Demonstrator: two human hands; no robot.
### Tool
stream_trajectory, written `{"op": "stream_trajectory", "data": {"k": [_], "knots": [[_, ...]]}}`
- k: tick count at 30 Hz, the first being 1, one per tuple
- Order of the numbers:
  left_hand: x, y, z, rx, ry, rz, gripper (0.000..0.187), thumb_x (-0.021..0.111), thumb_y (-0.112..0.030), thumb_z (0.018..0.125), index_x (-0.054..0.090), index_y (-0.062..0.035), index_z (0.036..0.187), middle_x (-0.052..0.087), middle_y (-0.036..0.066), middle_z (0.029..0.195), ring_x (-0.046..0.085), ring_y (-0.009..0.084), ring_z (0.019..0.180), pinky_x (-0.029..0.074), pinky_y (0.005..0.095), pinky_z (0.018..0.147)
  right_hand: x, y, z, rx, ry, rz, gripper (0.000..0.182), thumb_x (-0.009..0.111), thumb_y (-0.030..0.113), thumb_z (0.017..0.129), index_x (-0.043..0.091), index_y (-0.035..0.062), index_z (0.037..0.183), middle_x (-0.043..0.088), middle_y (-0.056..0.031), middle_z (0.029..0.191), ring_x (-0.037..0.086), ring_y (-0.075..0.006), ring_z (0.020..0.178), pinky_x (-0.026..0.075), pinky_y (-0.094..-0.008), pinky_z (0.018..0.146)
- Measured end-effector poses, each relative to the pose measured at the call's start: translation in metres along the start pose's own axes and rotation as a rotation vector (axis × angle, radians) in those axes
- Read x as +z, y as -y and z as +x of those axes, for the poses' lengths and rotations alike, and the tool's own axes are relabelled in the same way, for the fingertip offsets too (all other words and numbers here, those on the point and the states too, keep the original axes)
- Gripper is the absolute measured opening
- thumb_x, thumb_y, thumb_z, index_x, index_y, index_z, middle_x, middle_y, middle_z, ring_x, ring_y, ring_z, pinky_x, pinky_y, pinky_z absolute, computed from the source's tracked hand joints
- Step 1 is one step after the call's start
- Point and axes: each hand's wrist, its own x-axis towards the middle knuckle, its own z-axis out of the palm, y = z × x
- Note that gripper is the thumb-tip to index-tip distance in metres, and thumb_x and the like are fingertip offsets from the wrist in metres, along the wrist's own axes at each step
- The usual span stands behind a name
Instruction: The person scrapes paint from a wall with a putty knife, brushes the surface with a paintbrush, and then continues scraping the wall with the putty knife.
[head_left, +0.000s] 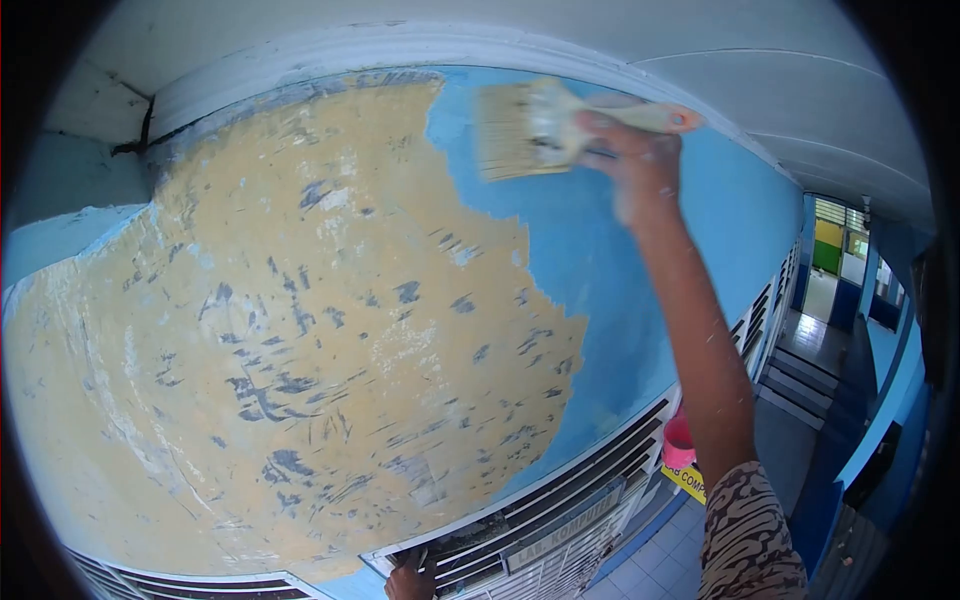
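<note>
My right hand [635,155] is raised high at the wall, closed around the pale handle of a wide paintbrush [525,130]. The brush and fingers are blurred by motion. Its broad bristles point left, over blue paint [600,260] near the ragged edge of a bare yellowish patch [400,270]. Dark scrape marks and whitish spots cover that patch. Low in the view, my left hand [410,580] is closed at the edge of the window frame [378,562], with its lower part cut off by the view.
Louvred windows [560,520] run below the wall, with a "LAB. KOMPUTER" sign [565,525]. A pink bucket [678,445] and a yellow sign [685,482] are beside my right arm. The ceiling [780,80] curves close above. Steps [797,385] and a corridor lie far right.
</note>
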Motion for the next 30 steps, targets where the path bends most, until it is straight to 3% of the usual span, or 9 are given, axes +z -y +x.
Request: {"op": "stream_trajectory", "data": {"k": [7, 9, 11, 12, 14, 21, 25, 28, 30], "knots": [[0.006, 0.011, 0.002, 0.045, -0.002, 0.006, 0.047, 0.069, -0.037, 0.085, 0.067, -0.0198, 0.129, 0.065, 0.014, 0.132, 0.069, 0.0422, 0.101, 0.055, 0.0524, 0.085, -0.136, -0.033, 0.082, -0.377, -0.526, -0.450, 0.031, 0.082, 0.012, 0.074, 0.072, 0.0003, 0.101, 0.074, -0.0108, 0.094, 0.070, -0.0223, 0.076, 0.056, -0.0368, 0.069], [0.022, 0.031, 0.003, 0.088, -0.042, 0.017, 0.047, 0.066, -0.042, 0.088, 0.066, -0.0206, 0.130, 0.068, 0.018, 0.118, 0.069, 0.0430, 0.093, 0.056, 0.0529, 0.079, -0.096, -0.023, 0.056, -0.465, -0.503, -1.113, 0.029, 0.079, 0.016, 0.078, 0.073, 0.0051, 0.105, 0.075, -0.0105, 0.101, 0.073, -0.0222, 0.079, 0.058, -0.0383, 0.072], [0.034, 0.044, 0.004, 0.137, -0.083, 0.032, 0.047, 0.064, -0.046, 0.091, 0.065, -0.0214, 0.131, 0.072, 0.022, 0.104, 0.070, 0.0438, 0.086, 0.057, 0.0533, 0.072, -0.026, -0.036, 0.020, -0.560, -0.338, -1.194, 0.026, 0.074, 0.016, 0.080, 0.075, 0.0125, 0.106, 0.075, -0.0094, 0.100, 0.073, -0.0248, 0.081, 0.057, -0.0381, 0.074], [0.036, 0.048, 0.003, 0.136, -0.091, -0.007, 0.044, 0.063, -0.046, 0.092, 0.066, -0.0233, 0.130, 0.073, 0.021, 0.103, 0.070, 0.0435, 0.086, 0.057, 0.0535, 0.072, 0.009, -0.040, 0.000, -0.944, -0.241, -1.293, 0.024, 0.071, 0.012, 0.078, 0.075, 0.0153, 0.102, 0.074, -0.0084, 0.095, 0.071, -0.0281, 0.082, 0.057, -0.0401, 0.074], [0.036, 0.047, 0.003, 0.132, -0.101, -0.045, 0.042, 0.063, -0.045, 0.092, 0.066, -0.0253, 0.129, 0.073, 0.020, 0.101, 0.069, 0.0433, 0.086, 0.057, 0.0536, 0.071, 0.073, -0.030, -0.044, -1.083, -0.016, -1.100, 0.019, 0.073, 0.011, 0.069, 0.068, 0.0155, 0.088, 0.072, -0.0039, 0.095, 0.070, -0.0241, 0.082, 0.058, -0.0363, 0.069], [0.027, 0.035, -0.001, 0.079, -0.085, -0.045, 0.039, 0.062, -0.045, 0.093, 0.068, -0.0257, 0.127, 0.073, 0.020, 0.101, 0.069, 0.0442, 0.086, 0.056, 0.0537, 0.072, 0.179, -0.025, -0.078, -1.706, 0.451, -0.561, 0.026, 0.075, 0.030, 0.078, 0.059, 0.0146, 0.064, 0.071, -0.0094, 0.101, 0.068, -0.0192, 0.092, 0.062, -0.0307, 0.071], [0.033, 0.037, -0.002, 0.090, -0.124, -0.056, 0.042, 0.062, -0.045, 0.093, 0.067, -0.0236, 0.129, 0.073, 0.020, 0.100, 0.069, 0.0437, 0.086, 0.056, 0.0530, 0.073, 0.083, -0.021, -0.004, -1.410, 0.478, -0.685, 0.004, 0.073, 0.022, 0.078, 0.072, 0.0197, 0.081, 0.072, -0.0065, 0.121, 0.071, -0.0225, 0.104, 0.062, -0.0354, 0.076], [0.032, 0.035, 0.000, 0.191, -0.223, -0.092, 0.045, 0.062, -0.045, 0.092, 0.064, -0.0224, 0.131, 0.073, 0.020, 0.101, 0.069, 0.0441, 0.086, 0.056, 0.0533, 0.072, 0.008, -0.020, 0.012, -1.200, 0.330, -0.830, 0.014, 0.072, 0.000, 0.082, 0.072, 0.0116, 0.090, 0.074, -0.0117, 0.114, 0.072, -0.0277, 0.101, 0.060, -0.0382, 0.083], [0.016, 0.022, -0.001, -0.020, 0.048, -0.004, 0.048, 0.062, -0.046, 0.092, 0.062, -0.0223, 0.134, 0.071, 0.022, 0.106, 0.069, 0.0440, 0.088, 0.056, 0.0536, 0.072, -0.032, -0.028, 0.016, -1.098, 0.195, -0.940, 0.018, 0.071, -0.003, 0.082, 0.074, 0.0094, 0.095, 0.073, -0.0120, 0.115, 0.072, -0.0286, 0.100, 0.058, -0.0364, 0.082]]}}
